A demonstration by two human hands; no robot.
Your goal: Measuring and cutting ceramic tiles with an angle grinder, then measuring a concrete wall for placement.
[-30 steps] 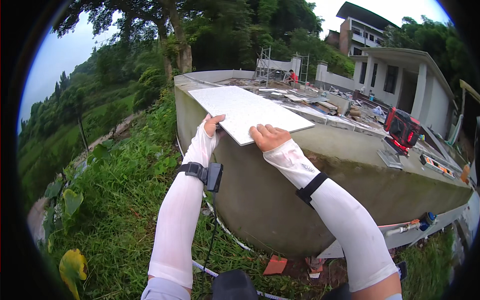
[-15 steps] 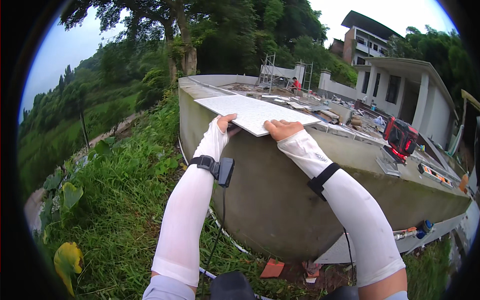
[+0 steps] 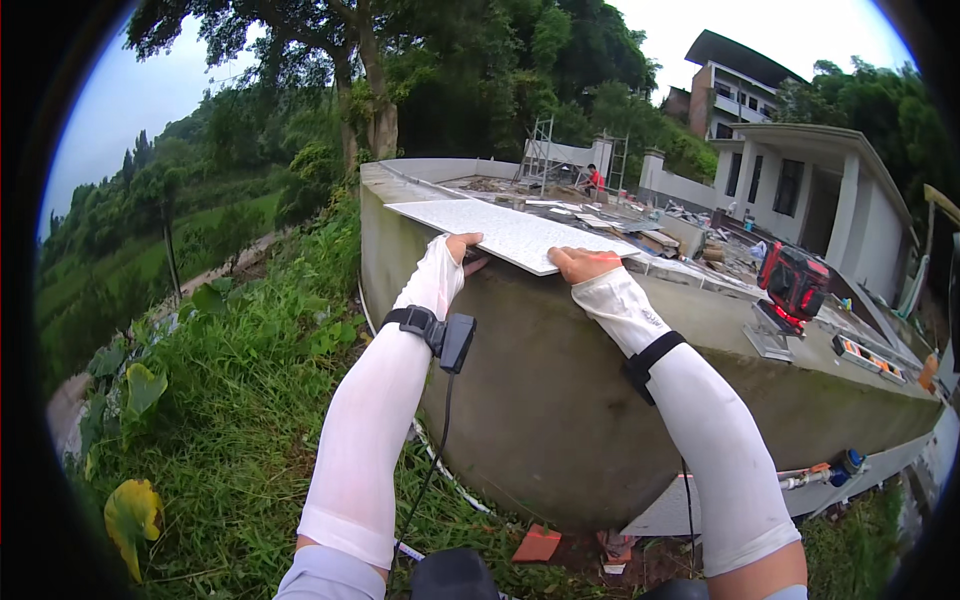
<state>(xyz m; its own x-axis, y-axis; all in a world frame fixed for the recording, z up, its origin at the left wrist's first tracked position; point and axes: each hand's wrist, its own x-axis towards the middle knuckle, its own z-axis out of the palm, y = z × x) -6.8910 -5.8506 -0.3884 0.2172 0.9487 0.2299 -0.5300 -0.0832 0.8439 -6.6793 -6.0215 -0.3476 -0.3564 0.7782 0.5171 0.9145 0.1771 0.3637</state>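
Note:
A flat white speckled tile (image 3: pixel 500 228) lies along the top edge of the curved concrete wall (image 3: pixel 560 400). My left hand (image 3: pixel 460 250) grips its near edge, thumb on top and fingers underneath. Farther right, my right hand (image 3: pixel 585 264) holds the same edge near the corner, thumb and knuckles showing above the tile. The fingers under the tile are mostly hidden. Whether the tile rests fully on the wall top I cannot tell.
On the wall top to the right stand a red-and-black laser level (image 3: pixel 792 285) on a metal bracket and a spirit level (image 3: pixel 868 358). Behind lie rubble and tile pieces, with a person in red (image 3: pixel 595 180). Grass (image 3: pixel 240 430) and brick pieces (image 3: pixel 537 543) lie below.
The tile has shifted slightly, its near corner moving right and looking flatter to the wall top. My right hand has moved a little right with it; both hands keep their grip.

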